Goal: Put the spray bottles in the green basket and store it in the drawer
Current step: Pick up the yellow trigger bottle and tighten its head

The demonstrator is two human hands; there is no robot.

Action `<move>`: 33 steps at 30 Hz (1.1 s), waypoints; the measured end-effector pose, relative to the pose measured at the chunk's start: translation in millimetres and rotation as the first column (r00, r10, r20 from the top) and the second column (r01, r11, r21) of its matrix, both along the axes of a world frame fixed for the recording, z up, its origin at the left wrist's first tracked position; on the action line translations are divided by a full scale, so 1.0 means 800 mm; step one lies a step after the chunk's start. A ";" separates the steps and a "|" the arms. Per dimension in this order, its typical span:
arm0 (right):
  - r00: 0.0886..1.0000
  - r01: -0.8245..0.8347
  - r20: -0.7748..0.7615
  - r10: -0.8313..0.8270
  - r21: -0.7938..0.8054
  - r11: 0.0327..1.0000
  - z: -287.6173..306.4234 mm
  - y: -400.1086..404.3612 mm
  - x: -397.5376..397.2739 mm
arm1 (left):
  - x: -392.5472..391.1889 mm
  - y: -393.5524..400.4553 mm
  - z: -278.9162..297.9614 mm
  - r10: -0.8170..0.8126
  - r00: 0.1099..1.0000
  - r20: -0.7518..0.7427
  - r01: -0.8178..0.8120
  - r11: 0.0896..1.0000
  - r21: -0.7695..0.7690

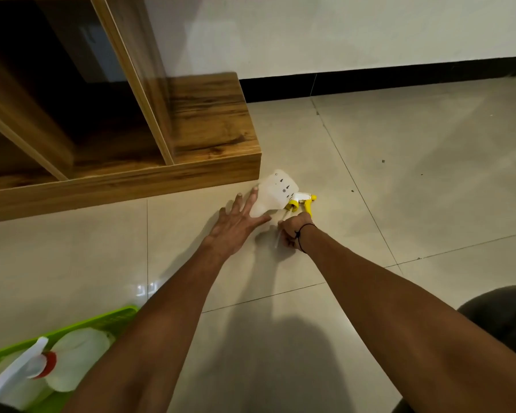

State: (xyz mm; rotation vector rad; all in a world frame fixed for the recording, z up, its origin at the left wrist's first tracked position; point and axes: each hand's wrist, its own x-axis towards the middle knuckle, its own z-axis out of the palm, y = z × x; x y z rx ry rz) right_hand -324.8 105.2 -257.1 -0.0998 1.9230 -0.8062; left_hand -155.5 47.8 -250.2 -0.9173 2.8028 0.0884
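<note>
Nearest, the lime green plastic basket (122, 313) is sitting at lower left with a white red-collared spray bottle (72, 360) lying inside. Further out on the tiled floor (399, 204), the translucent white yellow-trigger spray bottle (276, 190) is lying slanted, nozzle pointing right. The left hand (236, 225) is resting flat-fingered against its body while the right hand (292, 231) is curling around its thin dip tube; the wooden cabinet (161, 144) is sitting just behind.

one spray bottle (276, 193) lies on the floor (399, 174) before the cabinet (161, 144); another (72, 362) lies in the basket (113, 318)

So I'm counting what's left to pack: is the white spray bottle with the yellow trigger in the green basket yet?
Not yet. The white spray bottle with the yellow trigger lies tipped on the tiled floor, far from the green basket.
</note>
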 end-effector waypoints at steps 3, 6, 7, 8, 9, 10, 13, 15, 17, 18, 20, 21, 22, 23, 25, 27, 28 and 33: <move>0.999 -0.038 -0.033 0.038 -0.006 0.999 -0.009 0.001 -0.002 | 0.002 -0.010 -0.006 0.008 0.999 -0.044 -0.009 1.000 -0.004; 0.993 -0.069 -0.095 0.068 -0.003 0.998 -0.016 0.005 -0.006 | 0.003 -0.010 -0.011 0.070 0.989 -0.130 -0.065 0.997 0.039; 0.992 -0.063 -0.106 0.062 -0.007 0.998 -0.017 0.007 -0.008 | 0.002 -0.009 -0.010 0.104 0.982 -0.159 -0.092 0.993 0.080; 0.992 -0.056 -0.117 0.054 -0.014 0.998 -0.017 0.008 -0.009 | 0.002 -0.009 -0.010 0.120 0.973 -0.197 -0.101 0.989 0.105; 0.990 -0.054 -0.133 0.051 -0.022 0.998 -0.016 0.010 -0.009 | 0.000 -0.008 -0.009 0.112 0.964 -0.240 -0.090 0.991 0.101; 0.987 -0.061 -0.153 0.056 -0.029 0.998 -0.015 0.013 -0.010 | -0.002 -0.007 -0.009 0.090 0.957 -0.277 -0.068 0.994 0.086; 0.977 -0.072 -0.206 0.052 -0.090 0.993 -0.011 0.016 -0.009 | -0.003 -0.006 0.004 0.082 0.909 -0.409 -0.026 0.990 0.141; 0.982 -0.014 -0.186 -0.019 -0.178 0.984 -0.006 0.013 -0.007 | -0.001 -0.007 0.019 0.135 0.851 -0.507 -0.023 0.975 0.222; 0.983 0.058 -0.152 -0.102 -0.266 0.962 0.001 0.008 -0.006 | 0.000 -0.012 0.029 0.206 0.788 -0.581 -0.048 0.960 0.275; 0.981 0.082 -0.142 -0.130 -0.300 0.950 0.005 0.004 -0.005 | 0.001 -0.016 0.033 0.239 0.763 -0.600 -0.075 0.956 0.285; 0.977 0.092 -0.146 -0.153 -0.359 0.929 0.015 -0.001 -0.005 | 0.005 -0.022 0.038 0.290 0.744 -0.602 -0.125 0.946 0.300; 0.975 0.078 -0.165 -0.151 -0.383 0.920 0.020 -0.004 -0.004 | 0.008 -0.027 0.040 0.313 0.742 -0.592 -0.141 0.937 0.319; 0.970 0.058 -0.193 -0.147 -0.406 0.912 0.025 -0.007 -0.004 | 0.010 -0.031 0.041 0.333 0.741 -0.584 -0.149 0.929 0.340; 0.965 0.037 -0.221 -0.145 -0.432 0.901 0.031 -0.009 -0.003 | 0.013 -0.033 0.043 0.338 0.742 -0.579 -0.153 0.926 0.345; 0.954 0.000 -0.260 -0.146 -0.490 0.872 0.044 -0.015 0.000 | 0.018 -0.038 0.046 0.300 0.756 -0.582 -0.154 0.946 0.286; 0.948 -0.036 -0.283 -0.144 -0.546 0.837 0.060 -0.023 0.005 | 0.021 -0.040 0.050 0.283 0.778 -0.561 -0.171 0.954 0.245; 0.946 -0.060 -0.295 -0.136 -0.571 0.819 0.068 -0.027 0.008 | 0.023 -0.041 0.051 0.291 0.786 -0.545 -0.180 0.952 0.249; 0.921 -0.187 -0.377 -0.098 -0.648 0.738 0.107 -0.047 0.025 | 0.035 -0.041 0.057 0.348 0.816 -0.461 -0.205 0.921 0.332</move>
